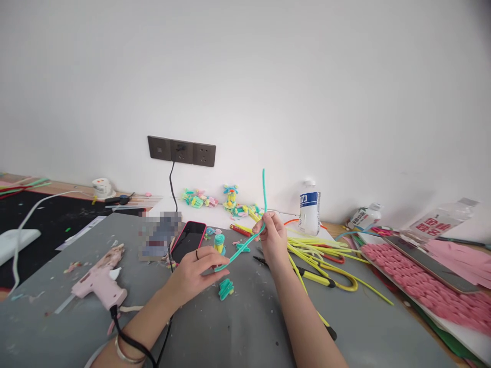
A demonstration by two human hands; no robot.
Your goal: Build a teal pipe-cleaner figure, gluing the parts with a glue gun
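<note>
Between my two hands runs a teal pipe cleaner (245,245), bent so that its far part stands upright. My left hand (194,273) pinches its lower left end between thumb and fingers. Higher up and to the right, my right hand (272,235) is closed around the bend, with the free tip above it. Below the left fingertips a small folded teal pipe-cleaner piece (226,290) lies on the grey mat (253,332). Behind the strand stands a small teal and yellow coil (219,244), with another teal piece (243,248) beside it.
A pink glue gun (100,281) lies left, its black cord passing by my left forearm. A phone (190,241) rests behind my left hand. Yellow pipe cleaners (326,253) and pliers (312,276) lie right. A white bottle (309,208) stands by the wall.
</note>
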